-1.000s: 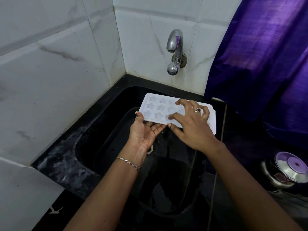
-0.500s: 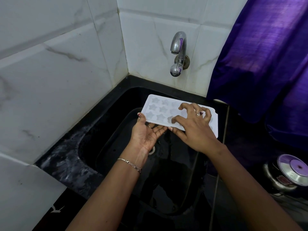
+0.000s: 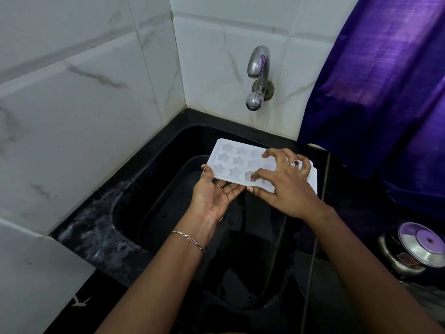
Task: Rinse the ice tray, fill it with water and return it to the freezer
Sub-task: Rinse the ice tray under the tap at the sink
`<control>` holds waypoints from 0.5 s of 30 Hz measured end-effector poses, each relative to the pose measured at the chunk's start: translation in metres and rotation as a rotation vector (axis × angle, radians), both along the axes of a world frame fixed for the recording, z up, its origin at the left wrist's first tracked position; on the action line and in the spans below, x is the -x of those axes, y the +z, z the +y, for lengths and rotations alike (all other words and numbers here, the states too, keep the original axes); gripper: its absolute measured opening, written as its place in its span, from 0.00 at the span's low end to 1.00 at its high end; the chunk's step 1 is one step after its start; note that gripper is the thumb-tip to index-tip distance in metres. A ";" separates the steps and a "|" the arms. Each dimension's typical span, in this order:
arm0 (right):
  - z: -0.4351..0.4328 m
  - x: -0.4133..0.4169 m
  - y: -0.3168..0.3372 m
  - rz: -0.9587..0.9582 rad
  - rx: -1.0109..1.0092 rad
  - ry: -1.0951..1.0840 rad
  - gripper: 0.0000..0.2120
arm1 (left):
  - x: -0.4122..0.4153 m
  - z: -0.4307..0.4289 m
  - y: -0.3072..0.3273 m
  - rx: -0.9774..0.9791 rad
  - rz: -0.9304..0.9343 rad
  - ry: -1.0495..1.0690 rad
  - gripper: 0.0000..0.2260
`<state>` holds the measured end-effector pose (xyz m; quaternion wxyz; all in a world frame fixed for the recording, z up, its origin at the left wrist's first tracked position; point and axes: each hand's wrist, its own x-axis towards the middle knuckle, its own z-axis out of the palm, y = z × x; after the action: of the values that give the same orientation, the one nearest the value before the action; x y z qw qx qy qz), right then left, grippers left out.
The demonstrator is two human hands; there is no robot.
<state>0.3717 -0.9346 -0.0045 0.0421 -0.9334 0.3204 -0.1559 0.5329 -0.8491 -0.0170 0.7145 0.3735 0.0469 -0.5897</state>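
Nearest, two bare forearms reach in; thin bracelet (image 3: 190,239) on the L wrist. L grip (image 3: 214,196) is palm-up, fingers under the ice tray (image 3: 231,160) and thumb hooked over its near-L corner, so it's grasping the tray from below. R grip (image 3: 286,186), w/ a ring (image 3: 295,162), arches over the tray's R half, fingers bent, tips on the top face, thumb at the near rim, pinching the tray there. Tray is white w/ star-shaped cavities, open side up, roughly level, held betw. both grips above the black sink (image 3: 154,213). Right of the R grip, a steel pot w/ lid (image 3: 421,247) on the dark tabletop (image 3: 356,213). Beyond the grips, a chrome tap (image 3: 258,75) on the white tiled wall (image 3: 96,104), above the tray's far edge. Purple curtain (image 3: 373,80) hangs far R.
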 end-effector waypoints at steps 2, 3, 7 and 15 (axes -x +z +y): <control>0.000 -0.002 0.001 0.011 0.004 0.004 0.17 | 0.000 -0.001 0.001 0.000 0.000 0.005 0.25; 0.001 -0.003 0.001 0.019 0.004 0.010 0.16 | 0.000 -0.001 0.001 0.000 -0.003 0.008 0.25; 0.000 -0.007 -0.001 0.053 0.013 0.054 0.14 | -0.001 0.002 0.001 -0.005 -0.008 0.012 0.25; 0.001 -0.007 0.009 0.032 -0.052 0.042 0.22 | 0.001 -0.002 0.001 -0.022 -0.008 0.000 0.24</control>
<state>0.3792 -0.9336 0.0049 0.0644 -0.9410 0.3051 -0.1318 0.5314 -0.8513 -0.0158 0.7106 0.3836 0.0504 -0.5877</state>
